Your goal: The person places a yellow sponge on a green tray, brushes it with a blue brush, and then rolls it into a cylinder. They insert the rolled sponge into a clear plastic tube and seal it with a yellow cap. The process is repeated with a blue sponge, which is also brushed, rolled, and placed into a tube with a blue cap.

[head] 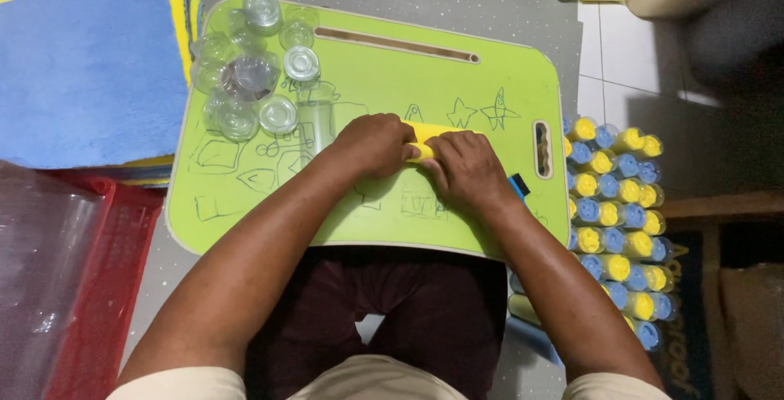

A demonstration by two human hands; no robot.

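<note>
Both grips close on one yellow roll [425, 132] at the middle of the green tabletop [392, 82]: left hand [374, 144] pressing over its left end, right hand [465, 170] curled over its right end. Clear cups [249, 77] cluster near the tabletop's far-left corner. Filled tubes [616, 204] with yellow and blue ends stand packed at the right.

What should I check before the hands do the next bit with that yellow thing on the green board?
1. Both hands on the yellow cloth: ok; left hand and right hand press it.
2. Cloth lying on the green board: ok.
3. Cloth rolled tight: cannot tell, hands hide it.
4. Empty clear tubes close by: ok, clustered at the board's top left corner.
5. Board sitting level: cannot tell.
</note>
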